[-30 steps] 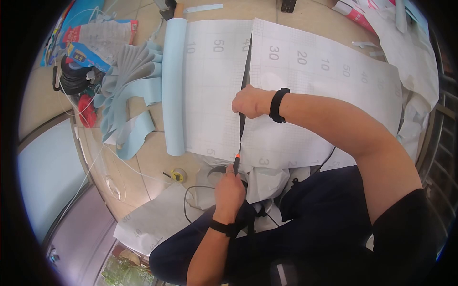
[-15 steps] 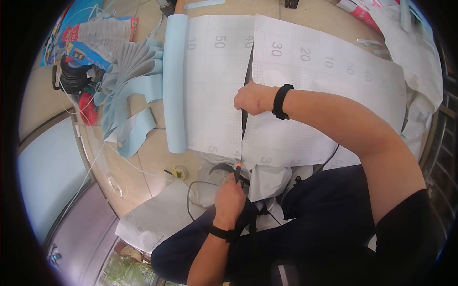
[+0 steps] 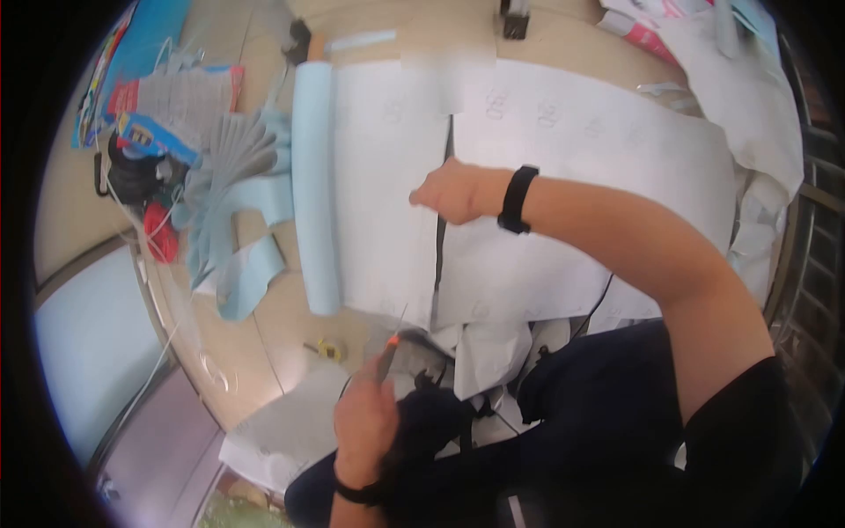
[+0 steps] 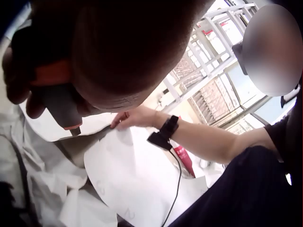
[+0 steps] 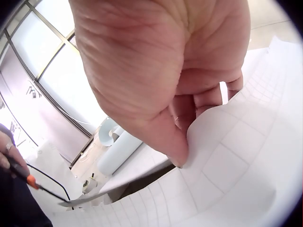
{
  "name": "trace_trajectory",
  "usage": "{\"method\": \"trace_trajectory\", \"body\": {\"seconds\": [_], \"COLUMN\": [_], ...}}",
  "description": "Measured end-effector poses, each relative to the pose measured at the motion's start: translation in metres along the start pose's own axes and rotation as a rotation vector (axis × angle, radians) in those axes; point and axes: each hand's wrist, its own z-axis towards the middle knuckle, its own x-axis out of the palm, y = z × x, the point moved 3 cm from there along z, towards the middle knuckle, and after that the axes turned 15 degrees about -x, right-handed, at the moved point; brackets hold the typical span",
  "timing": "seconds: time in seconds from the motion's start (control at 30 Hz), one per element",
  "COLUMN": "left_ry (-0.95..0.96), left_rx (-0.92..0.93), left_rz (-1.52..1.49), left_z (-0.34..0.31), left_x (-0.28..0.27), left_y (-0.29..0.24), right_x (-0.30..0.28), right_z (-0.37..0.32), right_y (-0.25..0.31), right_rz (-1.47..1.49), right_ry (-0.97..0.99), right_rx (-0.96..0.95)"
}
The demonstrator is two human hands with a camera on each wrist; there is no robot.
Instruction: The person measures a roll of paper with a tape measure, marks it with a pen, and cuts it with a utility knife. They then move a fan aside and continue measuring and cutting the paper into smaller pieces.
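Note:
A white gridded sheet [image 3: 387, 176] with printed numbers lies across the floor, its left end wound into a pale blue roll [image 3: 314, 189]. A long slit divides the sheet from its far side to its near edge. My right hand [image 3: 459, 191] is at the middle of the slit; in the right wrist view its thumb and fingers pinch the edge of the right-hand piece [image 5: 222, 161]. My left hand [image 3: 365, 422] grips a utility knife [image 3: 387, 352] with a dark handle and orange collar. Its thin blade points up beside the sheet's near edge, left of the slit.
Pale blue folded strips [image 3: 255, 194] lie left of the roll, near a black reel [image 3: 136, 172] and plastic packets [image 3: 176, 97]. A yellow tape roll [image 3: 330, 349] sits near the left knee. Crumpled white sheeting [image 3: 493, 352] lies by the legs. A railing [image 3: 823, 176] runs along the right.
My left hand has drawn the knife away from the slit's near end, down and to the left. The right hand stays at the slit's middle. The head view has shifted slightly.

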Motion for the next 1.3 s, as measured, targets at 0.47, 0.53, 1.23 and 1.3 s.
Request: {"method": "trace_trajectory", "body": {"seconds": [0.47,0.53,1.23,1.3], "left_ry": [-0.193,-0.215,0.296,0.347], "left_rx": [0.069,0.115,-0.055,-0.119], "left_rz": [0.372,0.362,-0.531,-0.593], "left_z": [0.167,0.17,0.215,0.213], "left_x": [0.04,0.044,-0.015,-0.014], "left_y": [0.06,0.049,-0.044,-0.044], "right_x": [-0.056,-0.064,0.099,0.134], "right_z": [-0.033,-0.034,-0.459,-0.513], "right_y": [0.068,0.08,-0.088,-0.054], "right_rz": [-0.272,-0.272,0.044,0.203], "right_ry": [-0.251,-0.302,-0.903,-0.895], "right_rx": [-0.125,-0.111,1.637,1.748]}}
